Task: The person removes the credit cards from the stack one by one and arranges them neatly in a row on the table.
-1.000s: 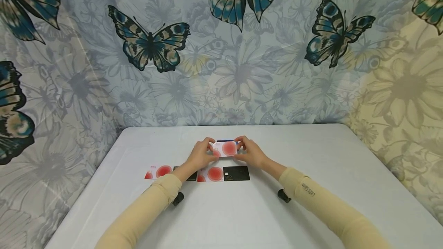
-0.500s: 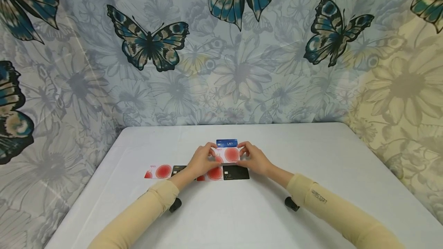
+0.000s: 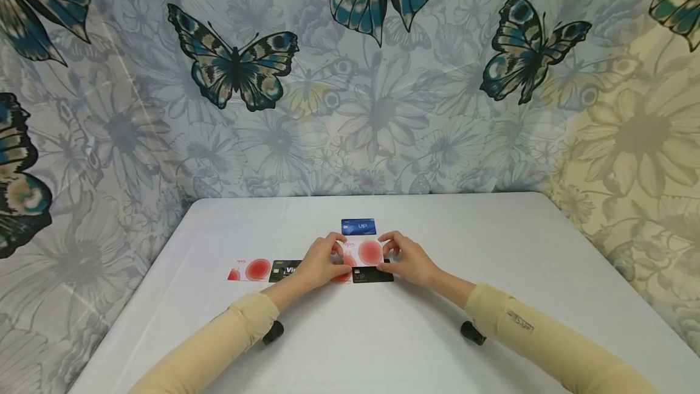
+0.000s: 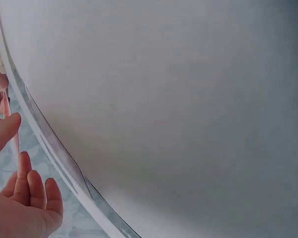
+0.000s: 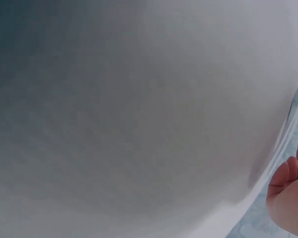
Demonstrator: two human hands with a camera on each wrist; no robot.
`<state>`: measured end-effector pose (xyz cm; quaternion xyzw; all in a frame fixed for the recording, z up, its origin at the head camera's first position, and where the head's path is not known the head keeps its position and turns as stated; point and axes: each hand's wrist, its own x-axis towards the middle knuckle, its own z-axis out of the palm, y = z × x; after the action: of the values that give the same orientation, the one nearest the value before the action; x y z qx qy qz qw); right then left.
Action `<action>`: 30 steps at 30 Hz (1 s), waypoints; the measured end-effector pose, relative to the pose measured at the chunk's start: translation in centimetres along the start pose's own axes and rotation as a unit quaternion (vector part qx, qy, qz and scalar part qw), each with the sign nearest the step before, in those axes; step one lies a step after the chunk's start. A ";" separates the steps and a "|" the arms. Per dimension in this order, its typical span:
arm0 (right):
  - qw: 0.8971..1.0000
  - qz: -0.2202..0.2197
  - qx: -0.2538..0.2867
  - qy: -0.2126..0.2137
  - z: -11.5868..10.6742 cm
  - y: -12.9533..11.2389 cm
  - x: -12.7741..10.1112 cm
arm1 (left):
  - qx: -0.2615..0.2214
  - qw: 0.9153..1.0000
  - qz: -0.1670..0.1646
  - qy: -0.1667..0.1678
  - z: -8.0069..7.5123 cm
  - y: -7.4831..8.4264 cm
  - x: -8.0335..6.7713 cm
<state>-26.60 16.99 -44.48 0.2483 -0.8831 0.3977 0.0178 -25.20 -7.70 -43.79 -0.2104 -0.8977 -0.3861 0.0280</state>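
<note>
A white card with red circles [image 3: 369,253] is held by both hands at its two short ends. My left hand [image 3: 321,262] pinches its left end between thumb and fingers. At the right end, my right hand [image 3: 411,260] does the same. In the left wrist view the card [image 4: 15,144] appears edge-on between the fingertips, off the table. Just beyond it lies a blue VIP card [image 3: 358,227]. A black VIP card [image 3: 373,276] shows below it, its upper part covered. Another red-and-white card [image 3: 341,278] is mostly hidden by my left hand.
Farther left on the white table [image 3: 492,242] lie one more red-and-white card [image 3: 257,270] and a black card [image 3: 281,270], partly behind my left forearm. A butterfly-patterned cloth [image 3: 383,126] hangs behind the table's far edge.
Both hands have drawn the held card toward me and slightly right. The blue card, earlier almost covered by it, now shows fully, and the near black card has become partly covered.
</note>
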 end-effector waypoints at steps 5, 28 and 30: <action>1.000 0.009 0.000 -0.004 -0.1 0.0 -0.7 | -0.007 1.000 -0.005 -0.013 0.0 0.5 -0.6; 0.999 0.010 -0.001 -0.030 -0.4 -0.2 -2.7 | 0.012 0.999 0.019 -0.026 0.6 1.1 -2.1; 0.999 0.010 0.000 -0.033 -0.4 -0.2 -2.8 | 0.013 0.999 0.012 -0.030 0.6 1.2 -2.2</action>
<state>-24.10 18.38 -44.75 0.2519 -0.8860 0.3891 -0.0151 -22.67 -7.32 -43.81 -0.2327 -0.9004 -0.3675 0.0088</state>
